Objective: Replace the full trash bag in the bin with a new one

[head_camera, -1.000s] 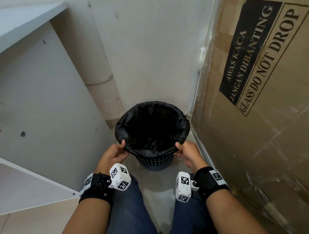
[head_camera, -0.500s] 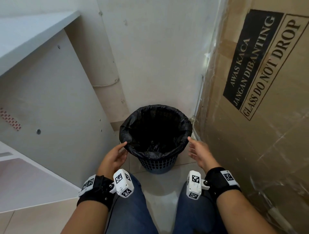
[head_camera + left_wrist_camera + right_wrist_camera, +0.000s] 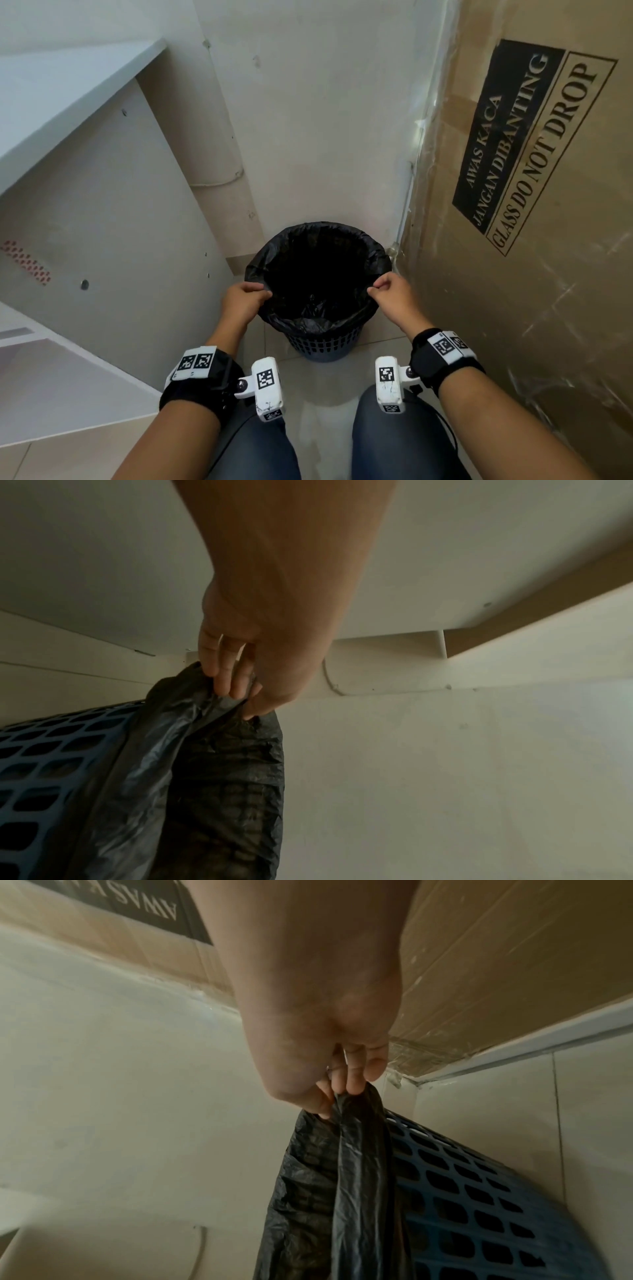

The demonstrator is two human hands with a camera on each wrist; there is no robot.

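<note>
a narrow corner is formed by a pale plaster wall (image 3: 325, 120). a white panelled cabinet (image 3: 102, 212) is set on the left, a large cardboard box (image 3: 513, 274) on the right, over pale floor tiles (image 3: 329, 380).

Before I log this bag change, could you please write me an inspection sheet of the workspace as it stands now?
Surface: pale tiled floor; the bin stands on it in a corner.
Job's things: black plastic trash bag lines the blue perforated plastic bin, its edge folded over the rim; contents too dark to tell. No new bag seen.
Clutter: nothing seen.
Hands: left hand pinches the bag's edge on the bin's left side; right hand pinches it on the right side.
Cables: thin wire runs along the wall.
Surroundings: white panel furniture on the left; large brown cardboard box printed GLASS DO NOT DROP on the right, close beside the bin.
</note>
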